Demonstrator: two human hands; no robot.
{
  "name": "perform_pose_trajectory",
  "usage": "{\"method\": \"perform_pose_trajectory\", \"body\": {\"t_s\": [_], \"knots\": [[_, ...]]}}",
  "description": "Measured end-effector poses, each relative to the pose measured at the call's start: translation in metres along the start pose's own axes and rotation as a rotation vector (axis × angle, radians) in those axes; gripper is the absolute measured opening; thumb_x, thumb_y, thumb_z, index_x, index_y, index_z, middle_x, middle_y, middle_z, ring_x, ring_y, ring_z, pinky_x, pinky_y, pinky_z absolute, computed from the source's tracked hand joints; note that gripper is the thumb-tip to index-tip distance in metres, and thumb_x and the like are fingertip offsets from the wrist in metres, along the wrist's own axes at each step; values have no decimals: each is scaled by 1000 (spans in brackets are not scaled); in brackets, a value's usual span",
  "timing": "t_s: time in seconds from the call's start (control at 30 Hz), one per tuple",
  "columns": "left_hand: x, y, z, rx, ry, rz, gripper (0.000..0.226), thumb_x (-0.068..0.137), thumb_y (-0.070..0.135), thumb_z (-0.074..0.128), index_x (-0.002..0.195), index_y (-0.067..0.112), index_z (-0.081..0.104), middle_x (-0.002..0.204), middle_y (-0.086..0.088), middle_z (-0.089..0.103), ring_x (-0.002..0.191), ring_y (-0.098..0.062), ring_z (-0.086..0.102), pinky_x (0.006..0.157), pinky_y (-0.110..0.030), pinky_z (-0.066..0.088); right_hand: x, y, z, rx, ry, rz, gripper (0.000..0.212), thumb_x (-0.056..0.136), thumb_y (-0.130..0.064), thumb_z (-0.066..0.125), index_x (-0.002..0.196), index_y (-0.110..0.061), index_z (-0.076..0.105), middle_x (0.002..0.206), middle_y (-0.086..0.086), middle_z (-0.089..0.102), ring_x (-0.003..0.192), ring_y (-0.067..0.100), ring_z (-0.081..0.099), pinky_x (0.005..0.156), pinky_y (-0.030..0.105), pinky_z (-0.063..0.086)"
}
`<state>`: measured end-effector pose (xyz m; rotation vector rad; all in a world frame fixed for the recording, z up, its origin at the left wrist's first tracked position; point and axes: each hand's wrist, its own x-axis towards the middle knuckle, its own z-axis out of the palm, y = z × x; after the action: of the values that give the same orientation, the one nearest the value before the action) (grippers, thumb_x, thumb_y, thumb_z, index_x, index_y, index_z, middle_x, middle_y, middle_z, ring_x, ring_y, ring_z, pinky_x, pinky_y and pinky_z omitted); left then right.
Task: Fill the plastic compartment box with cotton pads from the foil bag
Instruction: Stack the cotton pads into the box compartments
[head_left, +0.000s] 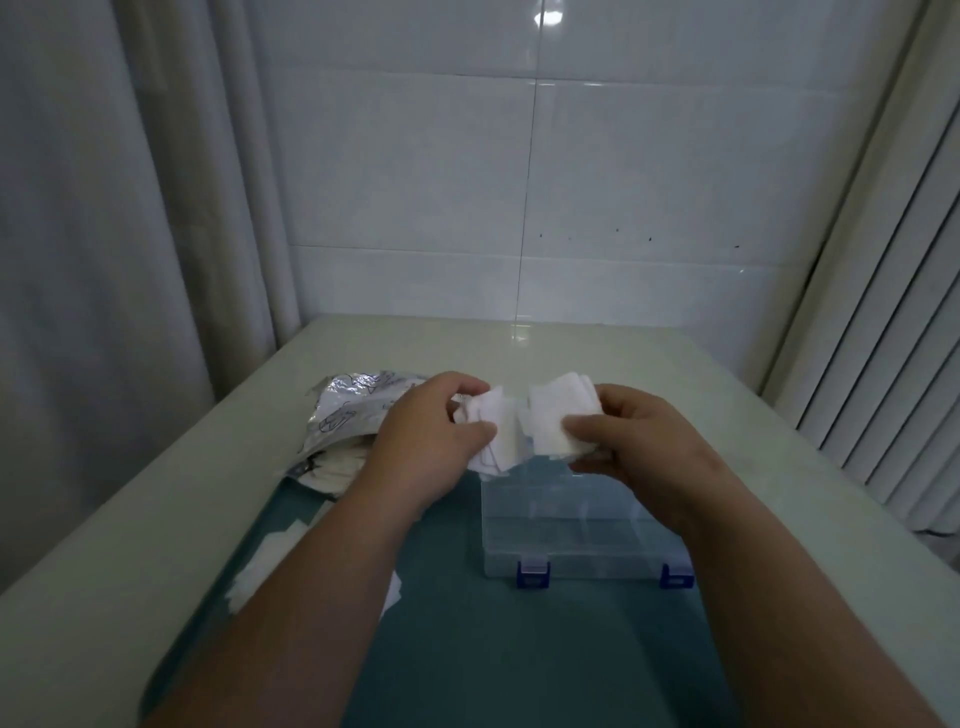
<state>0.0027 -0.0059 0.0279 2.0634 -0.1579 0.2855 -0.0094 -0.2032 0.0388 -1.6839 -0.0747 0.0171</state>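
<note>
Your left grip (436, 426) is closed on a bunch of cotton pads (491, 439), pinched between the thumb and curled fingers, with the pads hanging down in a loose fan. Your right grip (639, 441) is closed on a thicker stack of pads (558, 415), with the thumb pressed on the front face and the fingers behind. The two bundles are side by side and close to touching; you cannot tell from this view whether they meet.

Both are held above the far part of the plastic compartment box (571, 530), which sits on the teal mat (519, 649) in front of you. The box is clear, its dividers show through, and two blue latches (532, 574) are on the side nearest you. Its far edge is hidden behind your hands and the pads.

At your left the foil bag (353, 410) lies crumpled on the table (675, 364), its mouth facing you, with white pads showing at the opening. More loose pads (265, 566) lie on the mat beside and under your left forearm.

Behind the table is a tiled wall (519, 156), with a curtain (104, 208) at the left and vertical blinds (883, 312) at the right.
</note>
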Motion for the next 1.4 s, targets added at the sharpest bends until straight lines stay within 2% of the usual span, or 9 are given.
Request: {"method": "perform_pose_trajectory", "body": {"t_s": [0.17,0.37,0.5,0.7,0.8,0.87,0.93,1.2,1.4], "knots": [[-4,-8,5,-166,-6,-80,36,79,22,77,111,31,63,95,1,71,82,-12,69,62,-25,54,3,4,7,0,-47,-63,31,79,-16,75,108,-15,63,96,5,74,92,23,70,77,32,58],[-3,-10,7,-353,-82,-145,36,79,7,75,107,27,65,96,-14,72,85,-28,72,75,-45,61,5,11,24,-364,36,-133,27,82,-32,73,105,-30,59,105,-9,63,89,11,62,72,22,54],[-2,-14,6,-417,-149,-151,44,79,-1,72,110,29,63,99,-16,71,90,-34,71,80,-53,59,1,10,22,-394,-58,-20,41,82,-36,72,113,-30,47,107,-5,60,88,11,59,64,19,46],[-1,-8,5,-518,-67,-206,39,82,-3,53,108,22,67,101,-13,72,95,-31,69,82,-43,59,1,9,26,-422,-2,-90,43,76,-33,78,107,-31,48,100,-10,60,85,9,61,59,14,49],[-2,-4,8,-649,0,-227,22,94,21,50,104,18,70,101,-10,73,99,-27,68,86,-38,54,1,9,27,-564,37,-178,37,72,-32,80,101,-33,55,93,-14,63,79,7,63,62,18,53],[-4,-4,14,-604,6,-214,33,90,51,53,100,25,71,104,-4,72,103,-24,65,90,-40,50,1,10,30,-638,27,-211,33,72,-33,80,97,-34,59,89,-14,64,76,6,62,62,19,53],[-7,-4,19,-496,20,-189,43,81,64,52,96,28,70,104,4,72,105,-20,63,93,-42,47,2,13,33,-668,-1,-218,32,72,-33,80,97,-34,61,87,-14,65,74,4,61,59,15,47],[-14,0,30,-290,184,-94,23,93,27,53,91,8,65,92,-11,64,80,-17,55,67,-32,40,4,16,37,-501,-33,-150,32,72,-25,82,94,-27,58,88,-8,67,65,11,69,65,31,61],[-9,-11,35,-172,204,-122,15,92,24,52,84,18,63,80,5,62,77,-13,55,65,-31,41,4,20,34,-624,-60,-159,47,69,-31,84,104,-33,53,101,-15,58,80,8,62,71,26,55]]}}
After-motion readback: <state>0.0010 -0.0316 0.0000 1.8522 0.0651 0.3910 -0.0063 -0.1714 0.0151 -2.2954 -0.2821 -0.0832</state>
